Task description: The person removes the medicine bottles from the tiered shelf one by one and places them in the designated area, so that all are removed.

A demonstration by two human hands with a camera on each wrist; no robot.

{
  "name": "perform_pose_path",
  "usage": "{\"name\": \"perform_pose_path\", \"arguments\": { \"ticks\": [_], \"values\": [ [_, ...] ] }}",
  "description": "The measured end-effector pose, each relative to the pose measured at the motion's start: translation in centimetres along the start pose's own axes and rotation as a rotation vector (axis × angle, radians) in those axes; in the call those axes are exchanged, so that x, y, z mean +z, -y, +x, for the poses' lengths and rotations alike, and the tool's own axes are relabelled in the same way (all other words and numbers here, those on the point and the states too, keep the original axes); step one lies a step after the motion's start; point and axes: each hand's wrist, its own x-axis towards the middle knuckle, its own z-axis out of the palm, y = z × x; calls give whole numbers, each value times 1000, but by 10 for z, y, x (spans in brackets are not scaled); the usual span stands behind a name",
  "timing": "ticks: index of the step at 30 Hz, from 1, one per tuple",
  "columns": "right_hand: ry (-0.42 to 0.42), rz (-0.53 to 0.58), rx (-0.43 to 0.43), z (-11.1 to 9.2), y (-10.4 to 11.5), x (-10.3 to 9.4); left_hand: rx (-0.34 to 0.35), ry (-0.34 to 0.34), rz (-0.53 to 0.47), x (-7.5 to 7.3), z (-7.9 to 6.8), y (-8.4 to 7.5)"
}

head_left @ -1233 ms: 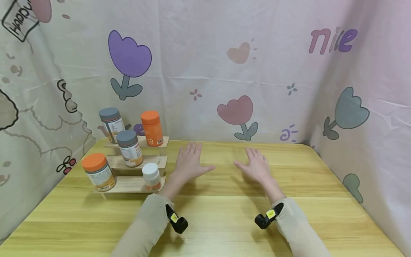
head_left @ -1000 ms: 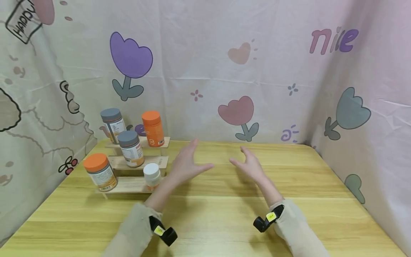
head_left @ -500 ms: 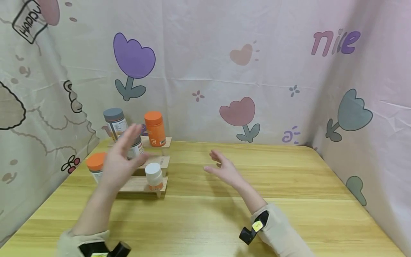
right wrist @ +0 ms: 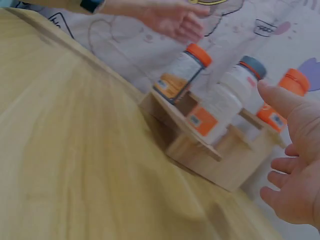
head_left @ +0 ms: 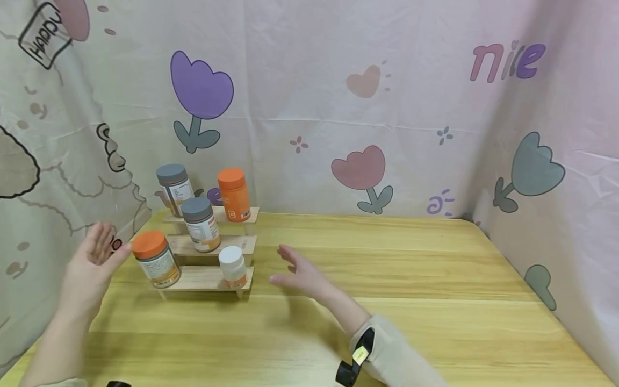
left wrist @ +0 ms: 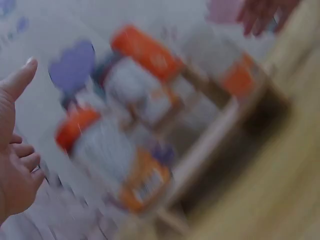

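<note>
A three-tier wooden rack [head_left: 200, 278] stands at the left of the table, holding several supplement jars. An orange-lidded jar [head_left: 157, 263] and a small white-capped bottle [head_left: 232, 267] share the bottom tier. One grey-lidded jar [head_left: 202, 228] occupies the middle tier. Up top are another grey-lidded jar [head_left: 174, 188] and an orange bottle [head_left: 234, 196]. Left of the orange-lidded jar, my left hand [head_left: 89, 269] is raised with fingers extended, its thumb near the lid. My right hand [head_left: 304, 277] hovers right of the rack, thumb and fingers spread apart. Both hands hold nothing.
The wooden table [head_left: 435, 269] extends to the right of the rack. A printed cloth curtain [head_left: 300, 70] hangs behind the table and along both sides. A small black camera [head_left: 355, 360] sits on my right wrist.
My left hand has swung left from right of the rack, passing in front of the jars, to its left side. My right hand has moved left toward the rack. The jars stay put.
</note>
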Motion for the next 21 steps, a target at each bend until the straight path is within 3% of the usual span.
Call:
{"name": "perform_pose_path", "arguments": {
  "ticks": [4, 8, 13, 21],
  "values": [
    [39, 28, 48, 2, -4, 13, -100, 130, 196, -26, -2, 37],
    [68, 56, 73, 5, -8, 22, -169, 257, 253, -36, -6, 61],
    [104, 85, 73, 9, -10, 31, -225, 375, 214, -33, -13, 69],
    [157, 93, 63, 12, -15, 44, -240, 449, 220, -27, -17, 73]
  ]
}}
